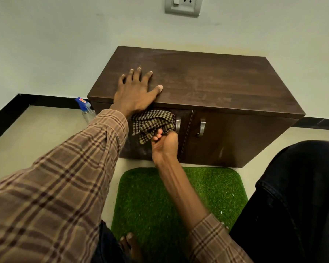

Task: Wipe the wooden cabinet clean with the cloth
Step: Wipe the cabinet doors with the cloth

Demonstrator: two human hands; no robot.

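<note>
The right hand, its grip bunching the cloth, wipes the cabinet door; next, strokes toward 3 o'clock.

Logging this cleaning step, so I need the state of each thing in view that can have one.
left hand: flat on the cabinet top, fingers spread
right hand: grips the checked cloth
checked cloth: bunched, pressed against the left door
wooden cabinet: both doors closed, top smudged
spray bottle: upright on the floor, left of the cabinet

Dim, even indoor light; wide-angle bending at edges
</note>
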